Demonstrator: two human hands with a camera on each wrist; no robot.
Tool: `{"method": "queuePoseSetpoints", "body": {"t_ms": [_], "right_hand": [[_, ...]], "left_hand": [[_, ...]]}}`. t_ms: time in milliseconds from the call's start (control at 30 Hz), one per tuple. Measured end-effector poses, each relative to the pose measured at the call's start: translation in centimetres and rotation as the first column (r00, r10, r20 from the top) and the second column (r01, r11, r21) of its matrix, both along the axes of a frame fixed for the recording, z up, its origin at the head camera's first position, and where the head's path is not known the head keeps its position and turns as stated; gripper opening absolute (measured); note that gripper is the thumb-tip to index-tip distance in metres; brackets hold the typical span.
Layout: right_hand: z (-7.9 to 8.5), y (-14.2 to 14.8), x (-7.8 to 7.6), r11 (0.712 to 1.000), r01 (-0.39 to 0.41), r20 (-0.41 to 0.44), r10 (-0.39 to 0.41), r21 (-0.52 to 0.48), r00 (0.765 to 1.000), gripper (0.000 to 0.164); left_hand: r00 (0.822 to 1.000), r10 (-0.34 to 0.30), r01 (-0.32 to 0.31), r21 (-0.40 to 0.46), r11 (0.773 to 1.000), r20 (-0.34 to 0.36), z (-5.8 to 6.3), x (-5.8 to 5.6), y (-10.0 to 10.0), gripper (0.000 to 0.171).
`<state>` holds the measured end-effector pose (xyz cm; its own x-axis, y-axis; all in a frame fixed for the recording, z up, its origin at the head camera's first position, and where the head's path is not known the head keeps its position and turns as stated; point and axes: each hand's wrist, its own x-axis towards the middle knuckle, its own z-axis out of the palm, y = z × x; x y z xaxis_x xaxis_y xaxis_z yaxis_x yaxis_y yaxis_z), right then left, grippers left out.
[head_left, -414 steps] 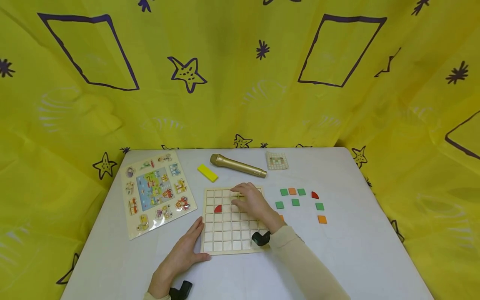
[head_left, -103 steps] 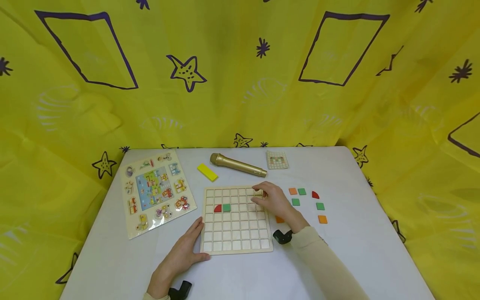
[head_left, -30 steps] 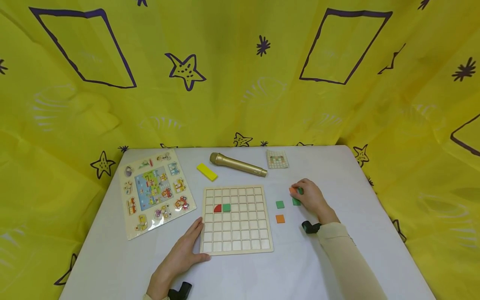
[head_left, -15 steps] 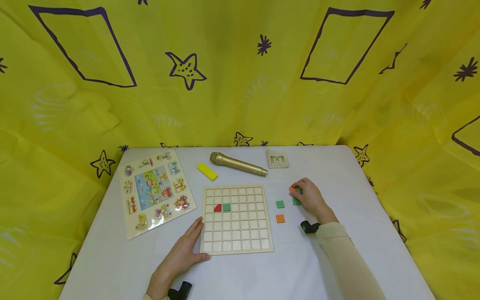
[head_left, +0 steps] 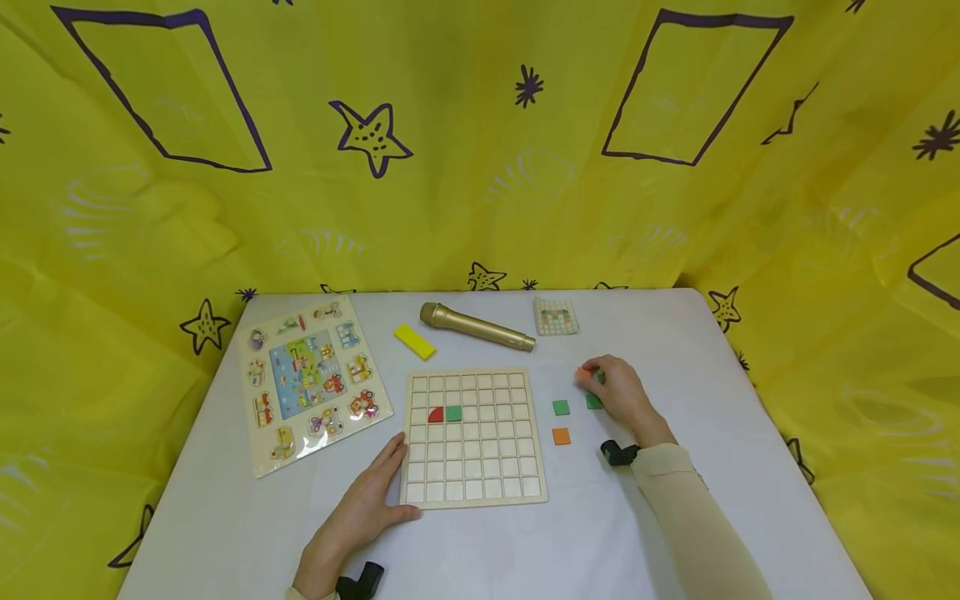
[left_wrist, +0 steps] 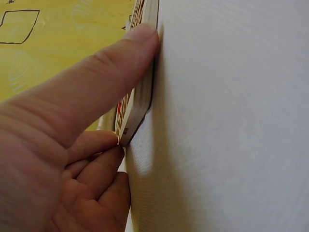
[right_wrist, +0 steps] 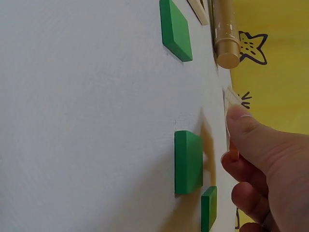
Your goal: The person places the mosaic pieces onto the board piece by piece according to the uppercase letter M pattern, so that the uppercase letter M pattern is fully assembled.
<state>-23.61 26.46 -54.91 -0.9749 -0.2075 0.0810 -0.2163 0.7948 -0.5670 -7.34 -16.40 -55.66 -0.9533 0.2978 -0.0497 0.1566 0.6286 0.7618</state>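
My right hand [head_left: 624,397] pinches an orange square tile [head_left: 582,377] between thumb and forefinger, at the right of the wooden grid board [head_left: 472,462]. In the right wrist view only a sliver of that orange tile [right_wrist: 234,154] shows under the thumb. Two green tiles [right_wrist: 189,162] lie close to the fingers there. My left hand [head_left: 366,498] rests at the board's near left corner, fingers along the left side and thumb [left_wrist: 140,36] at the front edge. On the board, a red quarter-circle piece [head_left: 436,415] sits left of a green tile [head_left: 453,413].
A green tile [head_left: 561,407] and an orange tile [head_left: 562,437] lie right of the board. Behind are a gold microphone [head_left: 477,326], a yellow block [head_left: 415,342] and a small pattern card [head_left: 556,317]. A picture puzzle [head_left: 315,387] lies at the left.
A green tile has come onto the board beside the red piece. My right hand has moved from the board to the loose tiles and shifted the orange one slightly. The left hand stays.
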Motion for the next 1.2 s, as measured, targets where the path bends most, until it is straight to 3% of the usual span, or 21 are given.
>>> {"method": "queuePoseSetpoints", "body": {"t_ms": [167, 700, 1200], "right_hand": [[0.6, -0.4, 0.0, 1.0, -0.001, -0.035, 0.001, -0.016, 0.999, 0.033], [2.8, -3.2, 0.0, 0.993, -0.113, -0.164, 0.104, -0.044, 0.981, 0.024], [4.0, -6.2, -0.1, 0.977, -0.192, -0.188, 0.173, -0.088, 0.967, 0.023]], "left_hand": [[1.0, 0.0, 0.0, -0.012, 1.0, 0.001, -0.1, -0.1, 0.0, 0.099], [1.0, -0.003, 0.003, -0.014, 1.0, 0.009, -0.1, 0.0, 0.0, 0.101], [1.0, -0.004, 0.004, -0.011, 1.0, 0.012, -0.1, -0.1, -0.1, 0.1]]}}
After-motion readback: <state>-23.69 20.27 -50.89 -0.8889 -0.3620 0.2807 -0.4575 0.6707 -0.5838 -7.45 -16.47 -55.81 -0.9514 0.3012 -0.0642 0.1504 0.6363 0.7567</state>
